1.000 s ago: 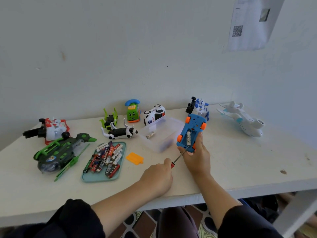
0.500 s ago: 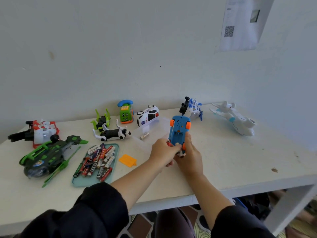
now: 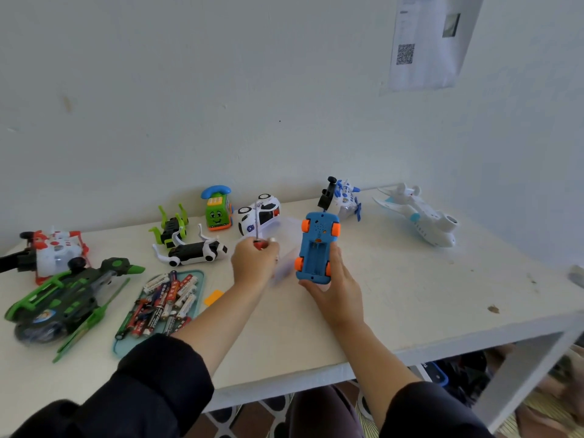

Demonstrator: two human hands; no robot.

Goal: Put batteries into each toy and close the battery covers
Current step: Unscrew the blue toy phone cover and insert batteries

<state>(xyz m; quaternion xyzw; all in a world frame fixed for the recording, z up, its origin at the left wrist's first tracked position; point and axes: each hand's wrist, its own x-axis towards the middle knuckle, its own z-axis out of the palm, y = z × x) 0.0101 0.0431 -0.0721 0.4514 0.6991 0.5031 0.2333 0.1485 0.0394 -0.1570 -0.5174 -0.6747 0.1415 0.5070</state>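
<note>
the battery seen in the blue plastic toy car a second ago is gone; its bay now looks empty, so we judge loading still pending. right hand grasps the car, underside up, above the table. left hand has moved left, clenching a red-handled screwdriver. teal tray holds loose batteries; clear plastic box is blurred, contents unclear.
</note>
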